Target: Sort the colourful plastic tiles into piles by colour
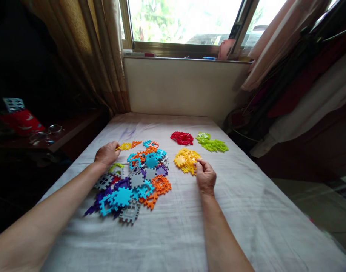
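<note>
"Left hand?"
"Pinching a yellow piece, beyond the mixed pile."
"Right hand?"
"At the yellow pile, right of the mixed pile; whether it grips a piece, I cannot tell."

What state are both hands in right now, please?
Left hand: closed, pinching a yellow piece.
Right hand: curled at the yellow pile; whether it grips a piece cannot be told.

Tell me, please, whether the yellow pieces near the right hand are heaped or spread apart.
Heaped: the yellow pieces overlap one another in one cluster, with the right hand at its edge.
</note>
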The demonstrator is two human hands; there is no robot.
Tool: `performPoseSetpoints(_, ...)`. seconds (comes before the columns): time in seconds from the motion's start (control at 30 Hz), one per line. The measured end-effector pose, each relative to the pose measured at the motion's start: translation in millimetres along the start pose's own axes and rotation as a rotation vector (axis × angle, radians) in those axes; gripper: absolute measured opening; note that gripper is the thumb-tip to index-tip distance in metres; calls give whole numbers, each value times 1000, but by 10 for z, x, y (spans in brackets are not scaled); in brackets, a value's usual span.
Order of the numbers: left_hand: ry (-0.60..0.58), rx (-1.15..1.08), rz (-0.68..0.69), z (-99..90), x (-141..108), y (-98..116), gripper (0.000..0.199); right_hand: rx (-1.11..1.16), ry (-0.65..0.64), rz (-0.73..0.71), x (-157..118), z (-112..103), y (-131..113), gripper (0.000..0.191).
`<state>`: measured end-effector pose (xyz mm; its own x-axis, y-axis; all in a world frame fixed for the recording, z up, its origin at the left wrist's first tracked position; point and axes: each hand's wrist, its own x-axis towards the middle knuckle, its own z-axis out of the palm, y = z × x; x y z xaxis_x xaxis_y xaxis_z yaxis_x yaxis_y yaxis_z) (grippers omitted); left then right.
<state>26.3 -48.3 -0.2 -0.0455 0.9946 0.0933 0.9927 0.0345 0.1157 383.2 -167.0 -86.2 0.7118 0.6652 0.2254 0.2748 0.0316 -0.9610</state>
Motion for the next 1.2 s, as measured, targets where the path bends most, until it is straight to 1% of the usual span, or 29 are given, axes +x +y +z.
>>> performPoseSetpoints(0.07, 8, -152, 31, -51, -56, 154, 31, 13, -25, -13, -3, 6, -10, 47)
performPoseSetpoints(0.1, -10, -287, 61, -61, -95, 263, 30, 16, -38, -19, -5, 9, -16, 47)
performPoseSetpoints(0.17, -92, -604, 201, -41, -207, 529, 29, 19, -71, -38, -20, 16, -36, 48)
performPoseSetpoints(0.23, -221, -837, 309, 30, -361, 825, 30, 33, -132, -68, -61, 27, -81, 49)
performPoseSetpoints(0.3, -282, -942, 403, 134, -536, 1104, 27, 59, -232, -100, -133, 44, -154, 50)
performPoseSetpoints(0.37, -335, -987, 479, 238, -695, 1323, 25, 81, -341, -124, -223, 67, -239, 48)
performPoseSetpoints(0.43, -374, -1001, 522, 305, -796, 1453, 23, 91, -428, -149, -297, 90, -309, 43)
performPoseSetpoints(0.47, -377, -989, 542, 317, -812, 1479, 24, 93, -452, -158, -317, 98, -330, 42)
performPoseSetpoints(0.53, -332, -903, 580, 292, -755, 1449, 26, 89, -437, -155, -306, 97, -332, 43)
performPoseSetpoints(0.6, -221, -722, 563, 219, -579, 1318, 29, 71, -330, -111, -230, 71, -281, 47)
performPoseSetpoints(0.63, -149, -610, 508, 176, -456, 1222, 30, 56, -252, -75, -175, 49, -239, 51)
performPoseSetpoints(0.7, -44, -330, 297, 105, -179, 988, 34, 9, -114, 7, -61, -3, -142, 59)
performPoseSetpoints(0.77, -3, -227, 170, 83, 81, 739, 42, -53, -57, 75, 29, -53, -48, 65)
performPoseSetpoints(0.83, -6, -152, 81, 117, 271, 521, 50, -110, -56, 119, 74, -83, 25, 67)
performPoseSetpoints(0.93, -75, -66, 4, 226, 415, 301, 57, -144, -68, 154, 76, -87, 84, 67)
performPoseSetpoints(1.0, -115, -31, -17, 290, 452, 215, 58, -146, -77, 163, 59, -75, 93, 65)
performPoseSetpoints(1.07, -137, 5, -6, 327, 478, 148, 58, -147, -81, 159, 44, -66, 80, 65)
performPoseSetpoints(1.2, -133, 19, 21, 321, 535, 57, 60, -150, -33, 122, 38, -79, 14, 64)
